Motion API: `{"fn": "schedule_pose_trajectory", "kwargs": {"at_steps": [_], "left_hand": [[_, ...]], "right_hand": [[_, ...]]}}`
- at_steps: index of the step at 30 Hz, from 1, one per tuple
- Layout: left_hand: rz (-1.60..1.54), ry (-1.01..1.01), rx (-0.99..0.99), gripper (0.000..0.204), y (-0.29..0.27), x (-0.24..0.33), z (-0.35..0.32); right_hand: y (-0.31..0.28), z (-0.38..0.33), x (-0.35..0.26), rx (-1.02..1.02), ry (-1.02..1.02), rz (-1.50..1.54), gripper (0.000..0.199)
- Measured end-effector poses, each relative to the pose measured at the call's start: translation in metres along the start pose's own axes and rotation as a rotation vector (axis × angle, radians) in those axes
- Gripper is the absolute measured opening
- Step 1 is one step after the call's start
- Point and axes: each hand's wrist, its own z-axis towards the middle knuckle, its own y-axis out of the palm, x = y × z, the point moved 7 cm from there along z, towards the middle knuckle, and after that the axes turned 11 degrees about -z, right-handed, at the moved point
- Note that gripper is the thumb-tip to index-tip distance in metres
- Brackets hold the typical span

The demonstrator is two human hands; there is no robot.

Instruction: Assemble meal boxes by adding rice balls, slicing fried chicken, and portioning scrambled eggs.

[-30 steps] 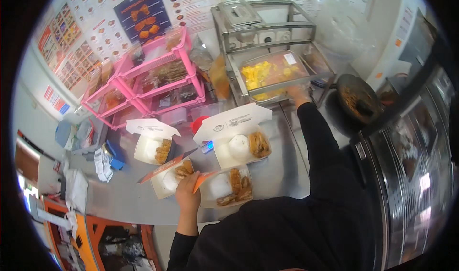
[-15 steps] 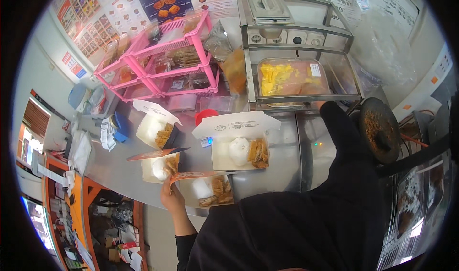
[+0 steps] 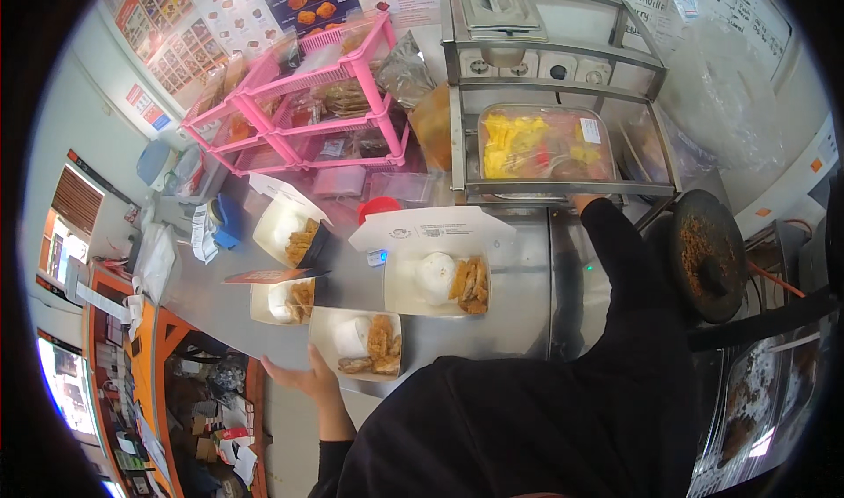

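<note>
Head view: the left hand point(image 3: 303, 377) lies flat, fingers spread wide, at the near tabletop point(image 3: 519, 313) edge, just beside the nearest meal box point(image 3: 356, 342) of rice and fried cutlet. The right hand point(image 3: 582, 203) reaches far under the steel rack point(image 3: 563, 94) toward the clear food tub point(image 3: 545, 142); its fingers are hidden, so their state cannot be told. Three more open boxes point(image 3: 440, 280) lie further off.

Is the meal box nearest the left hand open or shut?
Open. The meal box beside the left hand shows its rice and fried pieces uncovered; no lid lies over them.
</note>
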Motion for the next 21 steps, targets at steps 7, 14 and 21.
{"fn": "schedule_pose_trajectory", "kwargs": {"at_steps": [7,14,21], "left_hand": [[-0.159,0.047,-0.142,0.068,-0.029,0.005,-0.048],[-0.407,0.006,-0.223,0.055,-0.020,0.008,-0.076],[-0.409,-0.015,-0.206,0.047,-0.026,0.010,-0.066]], "right_hand": [[-0.008,-0.018,-0.005,0.148,-0.119,-0.004,0.032],[-0.017,-0.020,0.025,0.278,0.186,0.285,0.047],[-0.019,-0.016,0.046,0.206,0.276,0.327,0.047]]}}
